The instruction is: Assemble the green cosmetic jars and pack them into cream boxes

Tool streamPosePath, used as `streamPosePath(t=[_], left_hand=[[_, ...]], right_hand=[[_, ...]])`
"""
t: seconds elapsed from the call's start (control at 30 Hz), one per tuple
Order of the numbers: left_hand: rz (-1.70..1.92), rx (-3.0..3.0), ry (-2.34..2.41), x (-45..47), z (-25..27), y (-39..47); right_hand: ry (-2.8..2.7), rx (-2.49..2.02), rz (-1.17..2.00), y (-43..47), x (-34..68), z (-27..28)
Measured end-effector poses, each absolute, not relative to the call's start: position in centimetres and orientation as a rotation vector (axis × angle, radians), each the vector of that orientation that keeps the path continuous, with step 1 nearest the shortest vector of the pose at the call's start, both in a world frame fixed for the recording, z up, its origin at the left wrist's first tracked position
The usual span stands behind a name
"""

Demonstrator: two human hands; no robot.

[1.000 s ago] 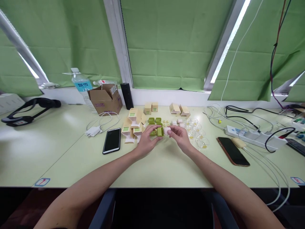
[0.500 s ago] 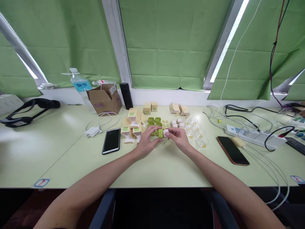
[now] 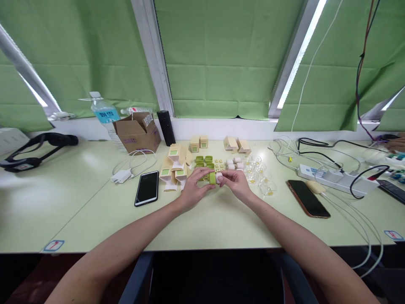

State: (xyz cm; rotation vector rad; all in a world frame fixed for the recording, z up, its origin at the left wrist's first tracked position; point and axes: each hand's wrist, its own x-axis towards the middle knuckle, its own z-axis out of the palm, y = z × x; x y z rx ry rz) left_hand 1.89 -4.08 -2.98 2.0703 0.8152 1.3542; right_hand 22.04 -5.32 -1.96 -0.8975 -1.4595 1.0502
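Observation:
My left hand (image 3: 196, 185) grips a small green square cup (image 3: 212, 178) between thumb and fingers, its opening turned to the right. A white rounded block (image 3: 218, 177) is pinched in my right hand (image 3: 236, 183), at the mouth of the cup; how far it sits inside I cannot tell. Just behind my hands stand several more green cups (image 3: 209, 159) and tiny yellow pieces (image 3: 219, 161). More white blocks (image 3: 231, 166) lie beyond my right hand, beside several clear plastic covers (image 3: 252, 176).
Opened small cartons (image 3: 175, 154) lie left of my hands, with a phone (image 3: 147, 188) nearby. A cardboard box (image 3: 136, 134), water bottle (image 3: 106, 114) and black cylinder (image 3: 166, 128) stand at the back. Rightward are another phone (image 3: 307, 198), a power strip (image 3: 335, 179) and cables; a person's hand (image 3: 395, 145) shows far right.
The view has shifted slightly. The white block appears a little closer into the green cup, and both hands keep their grip. A person's hand has come into view at the far right.

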Motion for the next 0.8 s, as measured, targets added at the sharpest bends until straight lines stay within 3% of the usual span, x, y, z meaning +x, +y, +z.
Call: streamPosePath(t=[0.8], left_hand=[[1.367,2.186,0.884,2.6,-3.6,-4.9]], right_hand=[[-1.326,-0.888,1.169,-5.8,20.7,-2.5]])
